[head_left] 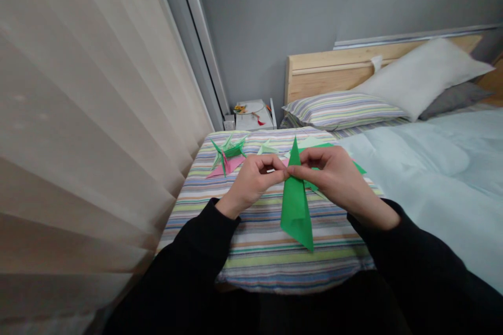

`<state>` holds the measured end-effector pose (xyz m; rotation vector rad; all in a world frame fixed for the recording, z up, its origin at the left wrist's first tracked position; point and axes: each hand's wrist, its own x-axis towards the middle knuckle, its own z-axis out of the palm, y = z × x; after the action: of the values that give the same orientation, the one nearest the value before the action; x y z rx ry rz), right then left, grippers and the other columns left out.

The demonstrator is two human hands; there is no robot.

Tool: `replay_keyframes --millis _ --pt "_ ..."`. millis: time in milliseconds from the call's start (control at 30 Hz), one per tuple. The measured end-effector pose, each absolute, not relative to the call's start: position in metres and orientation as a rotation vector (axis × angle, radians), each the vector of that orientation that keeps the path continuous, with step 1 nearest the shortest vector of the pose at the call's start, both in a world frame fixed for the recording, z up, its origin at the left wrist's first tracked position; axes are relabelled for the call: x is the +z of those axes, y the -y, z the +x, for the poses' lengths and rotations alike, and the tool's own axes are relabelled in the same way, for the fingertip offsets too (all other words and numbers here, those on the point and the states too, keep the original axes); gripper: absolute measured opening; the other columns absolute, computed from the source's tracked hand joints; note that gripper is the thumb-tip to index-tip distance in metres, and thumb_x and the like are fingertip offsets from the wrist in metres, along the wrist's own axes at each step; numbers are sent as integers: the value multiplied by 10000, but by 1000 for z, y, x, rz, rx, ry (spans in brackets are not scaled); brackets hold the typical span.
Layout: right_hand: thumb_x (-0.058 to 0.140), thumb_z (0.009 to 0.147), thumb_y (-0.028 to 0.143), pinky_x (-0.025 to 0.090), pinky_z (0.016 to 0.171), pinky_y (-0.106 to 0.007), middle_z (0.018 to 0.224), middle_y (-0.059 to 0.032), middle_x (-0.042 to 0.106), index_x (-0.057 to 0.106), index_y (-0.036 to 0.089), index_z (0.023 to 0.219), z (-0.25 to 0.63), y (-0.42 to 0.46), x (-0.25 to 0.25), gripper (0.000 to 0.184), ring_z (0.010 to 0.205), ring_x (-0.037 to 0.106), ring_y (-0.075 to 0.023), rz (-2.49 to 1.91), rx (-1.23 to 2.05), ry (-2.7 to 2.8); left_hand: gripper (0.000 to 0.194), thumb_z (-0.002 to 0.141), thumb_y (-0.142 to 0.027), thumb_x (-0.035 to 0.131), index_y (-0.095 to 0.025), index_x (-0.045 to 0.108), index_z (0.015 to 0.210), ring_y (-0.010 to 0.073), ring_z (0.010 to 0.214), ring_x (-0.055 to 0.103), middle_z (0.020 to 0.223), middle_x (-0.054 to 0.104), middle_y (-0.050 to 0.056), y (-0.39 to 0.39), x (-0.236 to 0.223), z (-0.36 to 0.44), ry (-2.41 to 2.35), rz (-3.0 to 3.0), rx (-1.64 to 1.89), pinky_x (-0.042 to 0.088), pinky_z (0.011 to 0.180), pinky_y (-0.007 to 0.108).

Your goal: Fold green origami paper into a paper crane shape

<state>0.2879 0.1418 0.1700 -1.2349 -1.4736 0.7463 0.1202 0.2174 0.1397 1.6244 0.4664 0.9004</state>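
Note:
A folded sheet of green origami paper (296,209), long and kite-shaped with a narrow point at the top, hangs upright between my hands above the striped cloth. My left hand (257,175) pinches its left edge a little above the middle, thumb and forefinger together. From the other side, my right hand (330,170) grips the same spot, its thumb across the front of the paper. The fingertips of both hands nearly meet there. Behind my right hand lie more green paper pieces (359,167), partly hidden by it.
Folded green and pink paper shapes (230,154) stand at the far left of the striped cloth (251,241). A pale green folded piece (267,147) lies beyond my hands. A curtain (98,115) borders the left, a bed (440,167) the right. A white nightstand (251,121) holds small items.

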Motion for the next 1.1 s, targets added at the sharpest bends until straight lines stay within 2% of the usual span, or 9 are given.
replay_keyframes --millis 167,433,733,867,967,1100 --pt "754 704 283 277 509 -266 511 56 500 657 168 599 288 -143 167 184 513 377 -85 -1192 845 1296 220 698 -253 818 -140 644 623 114 634 474 627 573 -10 -217 140 120 -458 1620 858 346 623 271" --pt "824 620 272 367 538 -270 602 11 651 716 175 624 289 -148 169 146 557 497 -110 -1136 794 1109 253 699 -272 815 -141 618 610 104 598 454 614 539 -18 -217 140 120 -460 1619 791 325 592 276" --pt "820 686 374 397 566 -282 631 -2 647 698 184 623 292 -146 169 234 585 509 -126 -1179 762 1188 264 721 -316 813 -143 633 635 98 586 445 611 538 -18 -216 141 120 -479 1515 771 318 581 270" --pt "766 773 468 315 510 -265 544 40 507 652 178 623 293 -143 168 345 530 402 -101 -1218 822 1396 259 707 -306 825 -139 639 634 87 567 413 593 505 -30 -217 142 120 -476 1451 784 284 559 263" --pt "715 822 541 278 503 -258 560 53 441 613 176 630 294 -141 166 425 535 361 -92 -1204 850 1486 268 678 -316 852 -138 653 654 85 568 447 600 531 -29 -215 144 121 -467 1331 790 313 565 251" --pt "675 869 535 395 600 -264 731 5 578 644 172 796 298 -140 161 371 669 504 -131 -1124 959 1506 311 631 -352 896 -144 677 702 93 562 516 637 608 -13 -214 147 122 -497 1179 754 381 572 240"
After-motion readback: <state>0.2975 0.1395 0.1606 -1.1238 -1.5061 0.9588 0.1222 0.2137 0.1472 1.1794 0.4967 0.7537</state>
